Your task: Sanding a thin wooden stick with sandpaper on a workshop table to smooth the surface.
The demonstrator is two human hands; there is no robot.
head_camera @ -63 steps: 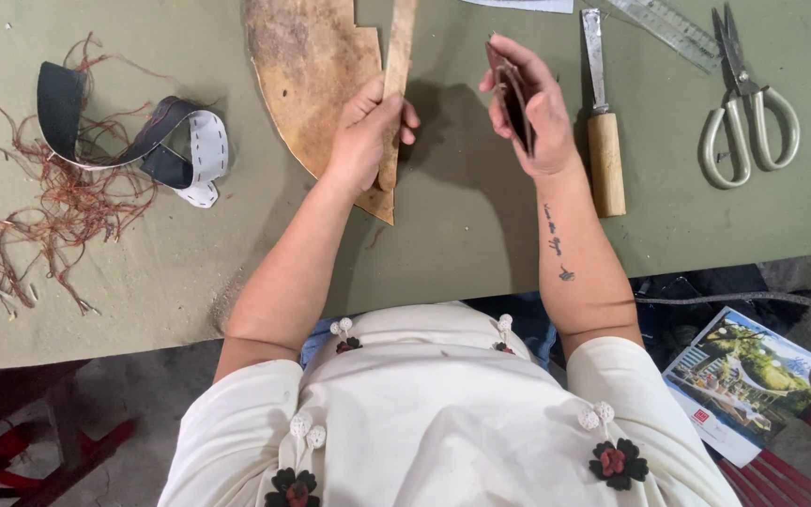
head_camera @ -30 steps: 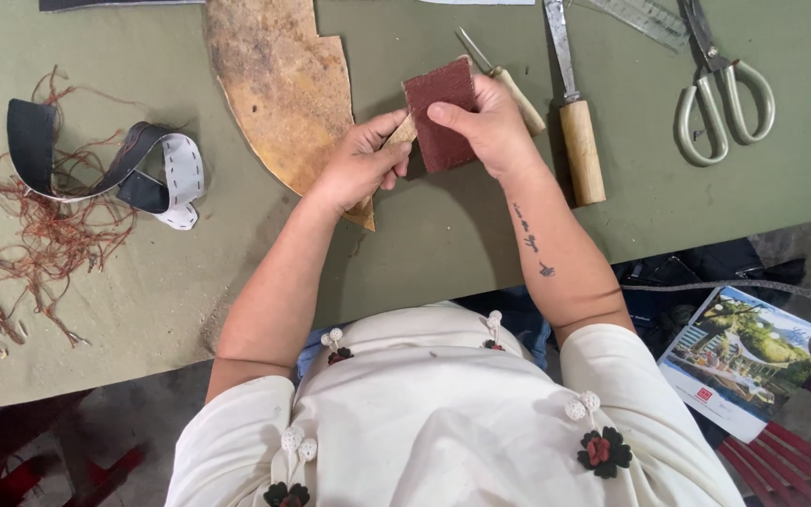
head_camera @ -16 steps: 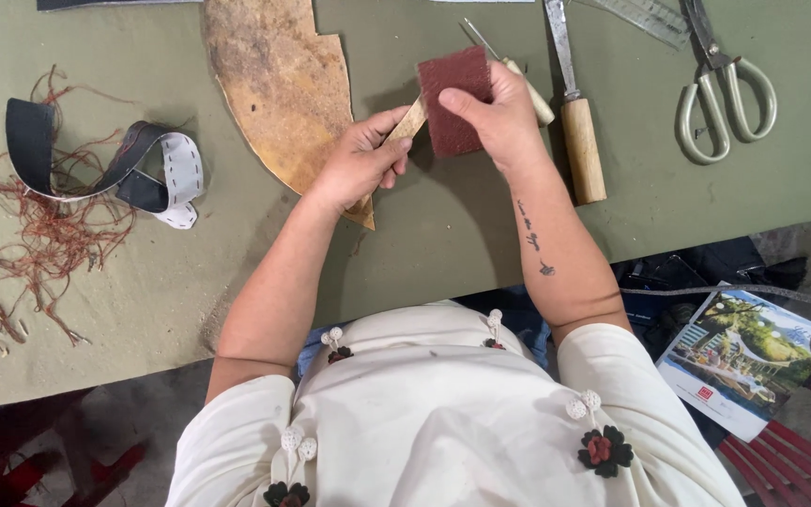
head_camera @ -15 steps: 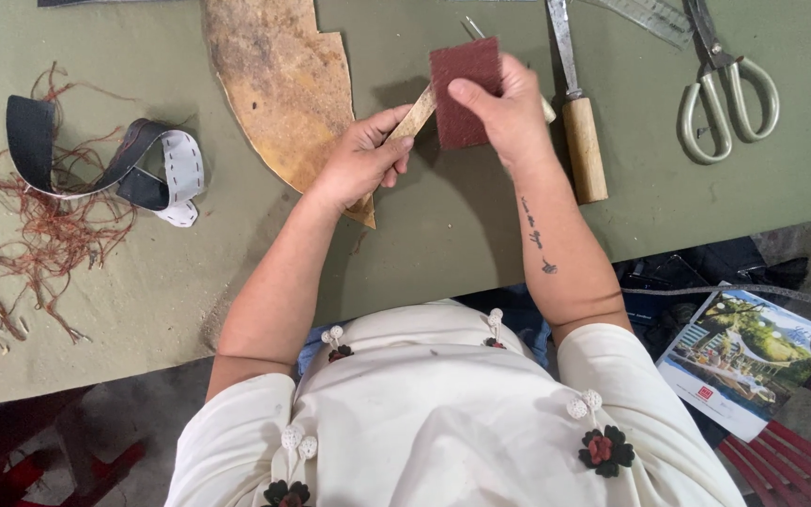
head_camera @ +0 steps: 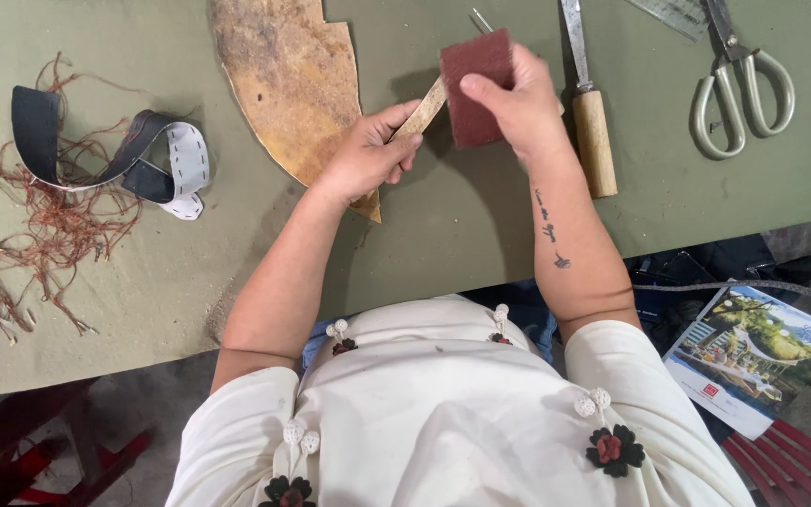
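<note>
Now left hand [head_camera: 368, 155] grips a strip [head_camera: 424, 110] — its long axis angles toward the table's far edge. Right hand [head_camera: 523, 103] pinches sandpaper [head_camera: 477, 84] over the strip's far end.

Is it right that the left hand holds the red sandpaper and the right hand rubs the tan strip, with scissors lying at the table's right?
Not quite: the head view shows them swapped. The left hand holds the tan strip, the right hand the red sandpaper. The scissors do lie at the table's right.
</note>
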